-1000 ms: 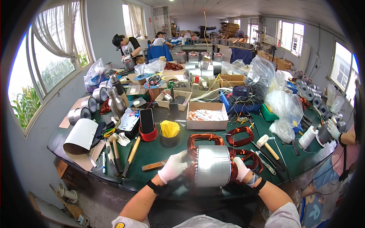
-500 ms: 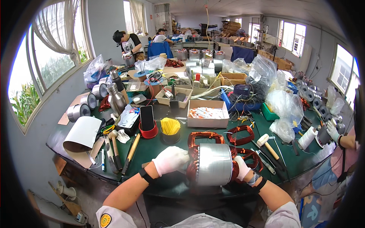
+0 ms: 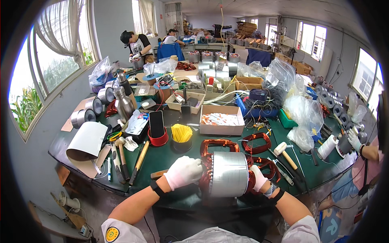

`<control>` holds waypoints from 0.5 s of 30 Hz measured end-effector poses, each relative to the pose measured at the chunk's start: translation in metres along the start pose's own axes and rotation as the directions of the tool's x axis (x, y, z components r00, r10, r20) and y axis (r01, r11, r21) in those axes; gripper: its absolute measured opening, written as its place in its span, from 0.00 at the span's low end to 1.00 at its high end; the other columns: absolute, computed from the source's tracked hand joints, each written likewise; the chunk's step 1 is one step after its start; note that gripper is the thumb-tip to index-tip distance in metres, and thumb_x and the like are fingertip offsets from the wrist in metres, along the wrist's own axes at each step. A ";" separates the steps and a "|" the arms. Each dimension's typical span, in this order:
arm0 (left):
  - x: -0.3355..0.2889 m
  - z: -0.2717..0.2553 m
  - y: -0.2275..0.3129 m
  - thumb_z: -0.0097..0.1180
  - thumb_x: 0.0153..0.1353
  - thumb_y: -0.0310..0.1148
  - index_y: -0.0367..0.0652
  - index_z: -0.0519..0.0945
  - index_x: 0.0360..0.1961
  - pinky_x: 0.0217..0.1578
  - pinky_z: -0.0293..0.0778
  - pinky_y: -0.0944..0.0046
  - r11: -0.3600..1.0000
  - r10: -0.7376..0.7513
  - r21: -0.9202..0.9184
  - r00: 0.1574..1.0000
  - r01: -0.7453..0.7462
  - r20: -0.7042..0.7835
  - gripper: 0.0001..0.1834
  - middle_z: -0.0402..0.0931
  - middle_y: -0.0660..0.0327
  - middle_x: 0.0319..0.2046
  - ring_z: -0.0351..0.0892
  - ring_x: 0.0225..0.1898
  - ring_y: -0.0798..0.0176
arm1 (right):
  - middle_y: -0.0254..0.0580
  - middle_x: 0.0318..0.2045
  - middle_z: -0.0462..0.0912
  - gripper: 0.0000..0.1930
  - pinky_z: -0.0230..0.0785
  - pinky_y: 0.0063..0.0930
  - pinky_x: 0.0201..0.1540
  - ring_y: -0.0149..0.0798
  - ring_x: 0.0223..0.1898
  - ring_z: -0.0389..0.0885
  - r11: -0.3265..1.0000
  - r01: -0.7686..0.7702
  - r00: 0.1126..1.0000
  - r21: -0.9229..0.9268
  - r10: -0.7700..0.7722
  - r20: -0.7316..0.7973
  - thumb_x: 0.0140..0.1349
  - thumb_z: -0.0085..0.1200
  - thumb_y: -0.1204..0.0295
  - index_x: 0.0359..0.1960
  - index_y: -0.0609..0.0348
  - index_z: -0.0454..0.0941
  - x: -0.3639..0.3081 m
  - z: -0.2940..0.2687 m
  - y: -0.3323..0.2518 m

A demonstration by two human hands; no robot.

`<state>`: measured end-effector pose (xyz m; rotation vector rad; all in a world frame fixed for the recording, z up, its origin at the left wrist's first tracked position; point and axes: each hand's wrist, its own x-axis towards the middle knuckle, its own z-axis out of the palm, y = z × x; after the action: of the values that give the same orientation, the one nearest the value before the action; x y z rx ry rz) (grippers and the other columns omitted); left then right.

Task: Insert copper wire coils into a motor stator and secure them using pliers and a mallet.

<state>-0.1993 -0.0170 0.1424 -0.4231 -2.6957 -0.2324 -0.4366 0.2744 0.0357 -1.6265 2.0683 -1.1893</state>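
A silver motor stator (image 3: 230, 174) lies on its side at the table's near edge, with red-brown copper windings bulging from both ends. My left hand (image 3: 184, 172), in a white glove, is at its left end; the fingers are curled closed against the winding, and what they pinch is hidden. My right hand (image 3: 258, 178), gloved too, closes round the right end, its fingertips partly behind the winding. Behind the stator lies a copper coil (image 3: 221, 143). More coils (image 3: 256, 143) rest to its right. A wooden handle (image 3: 159, 174) lies beside my left wrist.
Left of my hands are hammers (image 3: 142, 158), a black phone (image 3: 157, 123) and a cup of yellow strips (image 3: 181, 135). A box of white-and-orange pieces (image 3: 222, 125) stands beyond. A mallet (image 3: 285, 155) lies right, near a thread cone (image 3: 327, 146). A co-worker's gloved hand (image 3: 355, 139) is at far right.
My left hand has shifted very slightly, with its wrist lower, and more of the wooden handle shows beside it. My right hand and the stator stay almost in place.
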 end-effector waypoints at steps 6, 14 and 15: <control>0.004 -0.012 0.018 0.65 0.59 0.34 0.46 0.82 0.30 0.37 0.80 0.51 0.992 -0.104 0.070 0.995 0.104 -0.006 0.06 0.81 0.56 0.33 0.85 0.34 0.50 | 0.58 0.29 0.86 0.12 0.77 0.45 0.37 0.63 0.35 0.86 0.987 0.005 0.998 0.161 0.004 -0.061 0.63 0.63 0.61 0.32 0.58 0.87 -0.003 0.013 0.037; 0.001 -0.008 0.002 0.64 0.57 0.32 0.45 0.82 0.29 0.34 0.81 0.51 0.998 -0.044 0.053 0.995 0.040 0.089 0.05 0.82 0.56 0.31 0.86 0.32 0.48 | 0.60 0.32 0.87 0.10 0.78 0.47 0.41 0.64 0.38 0.86 0.980 0.009 0.999 0.201 0.002 -0.052 0.61 0.65 0.65 0.35 0.61 0.87 -0.001 0.015 0.022; 0.002 -0.005 -0.001 0.64 0.57 0.32 0.45 0.82 0.29 0.34 0.81 0.51 0.998 -0.036 0.049 0.996 0.032 0.087 0.05 0.82 0.56 0.31 0.86 0.32 0.48 | 0.60 0.32 0.87 0.10 0.78 0.46 0.41 0.64 0.38 0.86 0.996 0.035 0.999 0.088 -0.035 -0.008 0.62 0.65 0.66 0.36 0.61 0.87 0.002 0.014 0.028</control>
<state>-0.1994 -0.0186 0.1480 -0.3817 -2.7907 -0.1629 -0.4477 0.2681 0.0076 -1.6272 1.9696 -1.2796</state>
